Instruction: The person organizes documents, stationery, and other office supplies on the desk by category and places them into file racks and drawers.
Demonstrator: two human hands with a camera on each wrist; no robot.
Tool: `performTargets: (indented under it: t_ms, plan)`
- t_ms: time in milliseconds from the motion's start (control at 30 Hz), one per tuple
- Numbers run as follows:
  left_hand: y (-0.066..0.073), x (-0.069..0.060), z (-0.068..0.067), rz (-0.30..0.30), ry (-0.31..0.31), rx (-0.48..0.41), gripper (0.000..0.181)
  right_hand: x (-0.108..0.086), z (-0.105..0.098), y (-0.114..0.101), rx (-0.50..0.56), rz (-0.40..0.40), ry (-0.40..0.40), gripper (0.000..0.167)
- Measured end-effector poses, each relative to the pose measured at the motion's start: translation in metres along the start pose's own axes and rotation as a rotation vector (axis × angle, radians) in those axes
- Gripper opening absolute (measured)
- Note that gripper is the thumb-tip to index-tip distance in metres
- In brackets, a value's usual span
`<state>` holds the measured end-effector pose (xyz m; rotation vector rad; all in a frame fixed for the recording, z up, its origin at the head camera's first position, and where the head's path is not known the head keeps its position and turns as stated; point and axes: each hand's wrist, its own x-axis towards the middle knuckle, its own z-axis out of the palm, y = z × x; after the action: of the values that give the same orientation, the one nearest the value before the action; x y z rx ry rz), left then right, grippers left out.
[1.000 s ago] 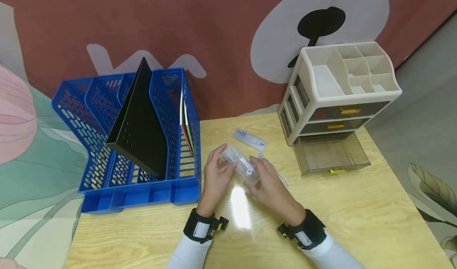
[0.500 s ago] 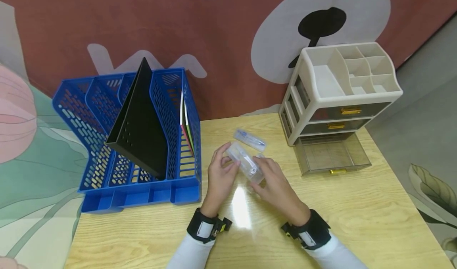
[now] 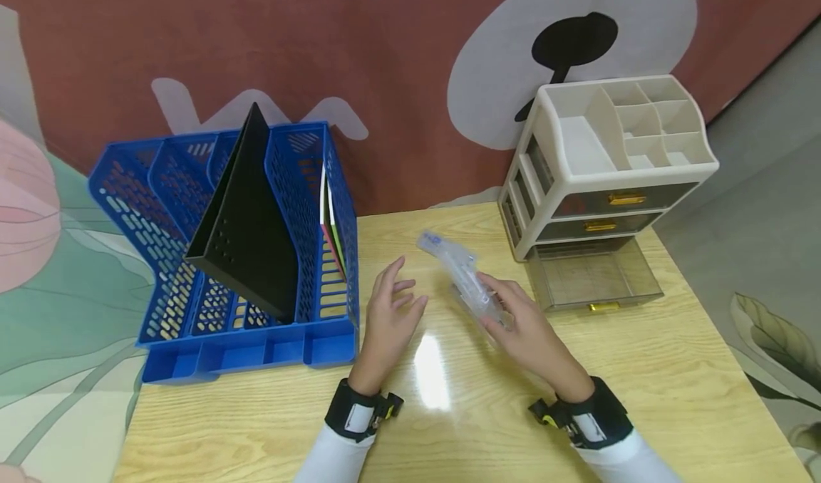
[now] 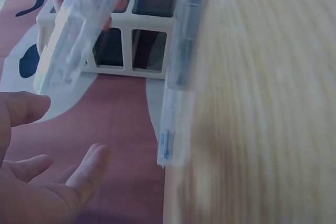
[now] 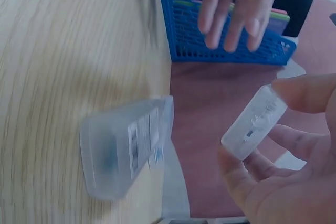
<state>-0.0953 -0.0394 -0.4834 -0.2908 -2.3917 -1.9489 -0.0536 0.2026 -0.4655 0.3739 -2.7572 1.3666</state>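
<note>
My right hand [image 3: 535, 333] holds a clear plastic case [image 5: 254, 123] by its near end, thumb on one side and fingers on the other. In the left wrist view this case looks tilted and off the table; its contents are unclear. My left hand [image 3: 390, 319] is beside it with spread, slightly bent fingers and holds nothing. Under the held case, a second clear case [image 3: 431, 241] with something blue inside lies on the table, partly covered in the head view. Another clear case [image 5: 123, 150] with a printed label also lies on the wood, mostly hidden from the head view.
At left stands a blue file rack [image 3: 276, 348] with a black binder [image 3: 256, 234] and thin notebooks [image 3: 333, 234]. A white drawer unit [image 3: 635, 177] stands back right, its bottom drawer [image 3: 596, 276] pulled out over the table [image 3: 474, 433]. A patterned cloth [image 3: 410, 112] hangs behind.
Both hands held the case between them earlier; my left hand has let go. My right hand has carried the case to the right, and it now overlaps the case behind.
</note>
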Motion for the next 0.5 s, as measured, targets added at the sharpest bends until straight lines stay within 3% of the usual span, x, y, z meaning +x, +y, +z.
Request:
performTargets:
  t_ms: [200, 500]
  plan:
    - [-0.005, -0.005, -0.005, -0.004, -0.003, 0.108, 0.072, -0.005, -0.017, 0.007, 0.096, 0.010, -0.001, 0.062]
    - [-0.014, -0.014, -0.012, 0.028, -0.026, 0.253, 0.072, -0.011, -0.045, 0.009, 0.195, 0.025, 0.068, 0.058]
